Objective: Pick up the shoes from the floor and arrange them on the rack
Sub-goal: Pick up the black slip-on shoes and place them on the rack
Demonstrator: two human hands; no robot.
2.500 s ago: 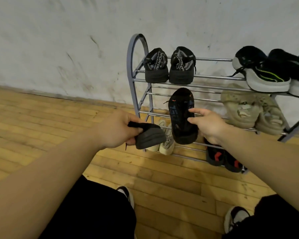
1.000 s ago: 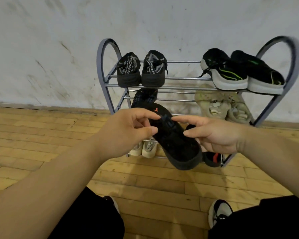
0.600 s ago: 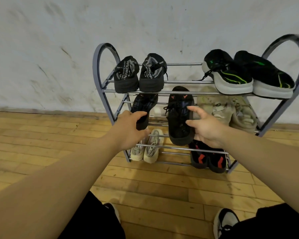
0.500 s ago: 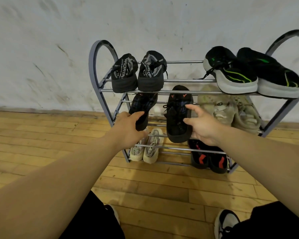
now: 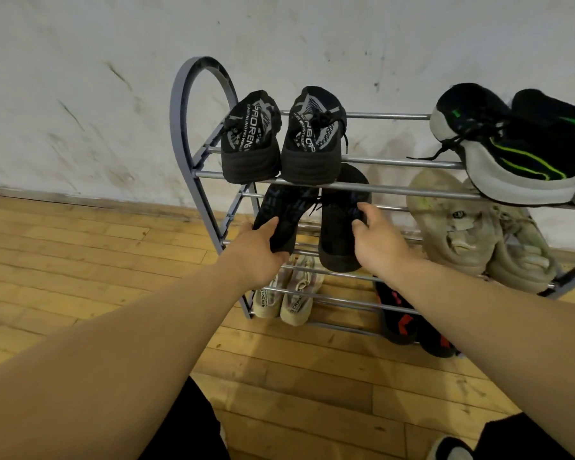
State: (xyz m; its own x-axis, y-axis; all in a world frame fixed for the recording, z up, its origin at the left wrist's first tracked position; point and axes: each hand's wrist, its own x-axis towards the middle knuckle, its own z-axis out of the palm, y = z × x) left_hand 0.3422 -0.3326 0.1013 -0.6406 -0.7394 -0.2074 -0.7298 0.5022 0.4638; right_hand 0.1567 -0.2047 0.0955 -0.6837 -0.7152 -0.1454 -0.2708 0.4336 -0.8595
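Note:
A grey metal shoe rack stands against the white wall. On its middle shelf lie two black shoes side by side. My left hand grips the heel of the left black shoe, thumb on top. My right hand holds the right black shoe at its side, fingers curled on the upper. Both shoes point toward the wall with their toes under the top shelf.
The top shelf holds a black pair at the left and black-green sneakers at the right. Beige sneakers fill the middle shelf's right. White shoes and black-red shoes sit at the bottom. Wooden floor spreads left.
Both hands carried the two black shoes from in front of me onto the middle shelf and pushed them further in. The view has shifted closer to the rack.

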